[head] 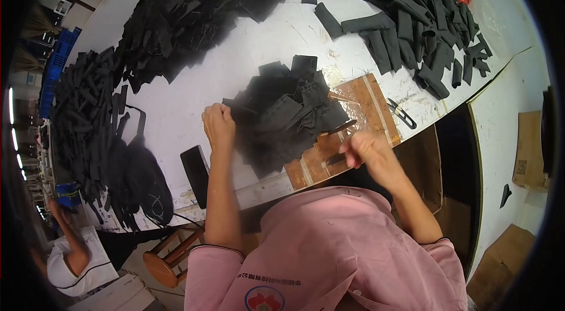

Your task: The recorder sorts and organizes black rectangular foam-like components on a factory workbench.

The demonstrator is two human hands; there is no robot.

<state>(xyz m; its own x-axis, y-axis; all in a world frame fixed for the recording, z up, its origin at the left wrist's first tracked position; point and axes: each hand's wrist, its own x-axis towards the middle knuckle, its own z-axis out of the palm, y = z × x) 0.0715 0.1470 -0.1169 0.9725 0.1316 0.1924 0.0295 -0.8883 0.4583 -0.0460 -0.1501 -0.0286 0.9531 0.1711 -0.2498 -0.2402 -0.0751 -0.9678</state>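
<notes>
My left hand point(218, 124) is curled at the left edge of a small heap of black fabric pieces point(282, 112). Whether it pinches the piece beside its fingertips cannot be made out. Blurred, my right hand point(365, 151) hovers over the near right part of a brown board point(368, 94) partly wrapped in clear tape. Its fingers are bent, and their grip is unclear. A slim dark-handled tool point(340, 128) lies between the heap and my right hand. Beyond the board, black thread snips point(401, 113) rest on the white table point(273, 42).
Larger piles of black fabric pieces point(176, 24) and rolled black fabric tubes point(410, 15) cover the far table. A smartphone point(194, 176) and a black bag point(148, 178) lie at left. Below stand a wooden stool point(163, 267) and, to the left, a co-worker point(77, 258). Cardboard boxes point(503, 262) are at right.
</notes>
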